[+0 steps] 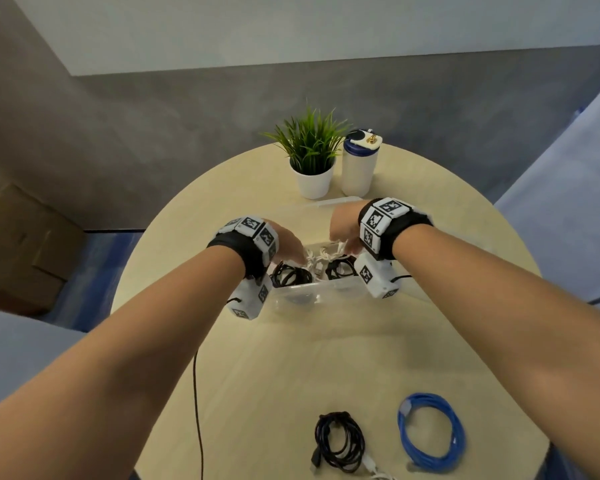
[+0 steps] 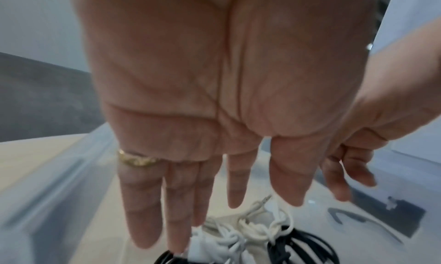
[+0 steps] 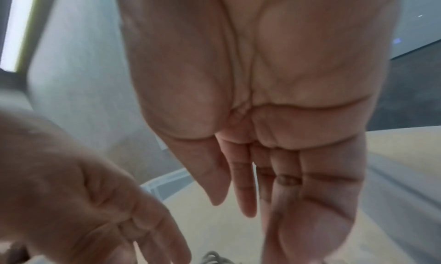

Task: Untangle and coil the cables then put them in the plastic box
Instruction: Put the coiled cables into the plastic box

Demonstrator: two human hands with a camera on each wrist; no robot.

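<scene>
both hands reach down over the clear plastic box (image 1: 302, 297) in the middle of the round desk (image 1: 291, 358). the left hand (image 2: 214, 98) has its fingers (image 2: 140, 211) straight and spread, holding nothing, just above a white cable (image 2: 238, 232) bundled in the box. the right hand (image 3: 274, 107) is also stretched flat with fingers together, empty, over the same box. black cable coils (image 1: 288, 273) lie in the box on either side of the white one. nearer the edge of the desk, well apart from the box, lie a coiled black cable (image 1: 338, 441) and a coiled blue cable (image 1: 430, 433). a potted plant (image 1: 310, 157) and a white bottle (image 1: 359, 164) stand beyond the box.
</scene>
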